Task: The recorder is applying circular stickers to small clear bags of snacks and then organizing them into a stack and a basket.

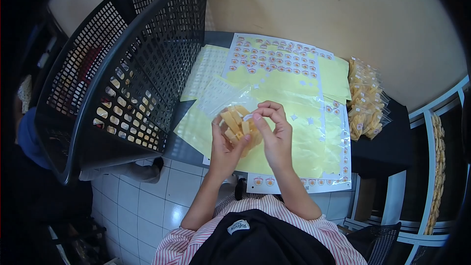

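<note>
A clear plastic bag of yellow stick-shaped snacks [232,121] rests in my left hand [225,152], whose fingers and thumb wrap its sides. My right hand [274,132] pinches a small whitish sticker [247,117] between thumb and forefinger, against or just over the bag's front; whether it touches the bag I cannot tell. Beneath both hands lie yellow sticker backing sheets [294,147], largely peeled. Further back, a sheet with rows of round printed stickers [272,59] overlaps them. A sheet with small pale labels [217,97] lies partly under the bag's open-looking top.
A large black perforated plastic basket [136,51] with packed items stands at the left. Filled, labelled snack bags [364,99] are piled at the table's right end. Behind the table rises a beige wall [312,3]. Another person in a blue garment [31,140] is at the far left.
</note>
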Motion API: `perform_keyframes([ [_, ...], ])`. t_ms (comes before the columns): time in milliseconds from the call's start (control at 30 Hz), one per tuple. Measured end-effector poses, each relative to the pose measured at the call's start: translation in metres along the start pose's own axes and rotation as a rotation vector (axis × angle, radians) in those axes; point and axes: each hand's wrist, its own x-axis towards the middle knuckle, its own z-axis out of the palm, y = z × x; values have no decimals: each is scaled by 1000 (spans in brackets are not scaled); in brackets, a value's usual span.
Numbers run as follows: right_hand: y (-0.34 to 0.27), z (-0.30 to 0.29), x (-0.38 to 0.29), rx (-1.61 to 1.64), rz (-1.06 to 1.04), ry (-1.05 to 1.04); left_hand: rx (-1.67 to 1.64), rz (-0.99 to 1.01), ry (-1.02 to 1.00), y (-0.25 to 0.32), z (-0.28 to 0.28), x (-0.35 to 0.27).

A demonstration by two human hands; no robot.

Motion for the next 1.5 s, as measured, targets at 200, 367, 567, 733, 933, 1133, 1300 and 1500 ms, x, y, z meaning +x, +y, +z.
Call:
perform_keyframes([
  [200,-1,18,-7,-125,-44,-32,108,148,-37,-3,9,-3],
  [367,-8,22,-8,-264,-95,3,271,161,-33,4,12,-6],
  [567,-8,23,-9,-335,-129,41,268,158,-40,-1,12,-6],
  [733,-10,22,-9,-437,-210,79,320,192,-24,10,17,-7],
  [933,-8,22,-8,-473,-268,113,475,338,-23,0,15,-4],
  [1133,-8,20,-4,-374,-220,115,537,215,-34,4,16,-9],
  [1300,-1,18,-3,-253,-133,96,487,237,-80,-1,15,-9],
  [1500,3,15,-3,-197,-100,64,273,137,-117,-5,15,-11],
])
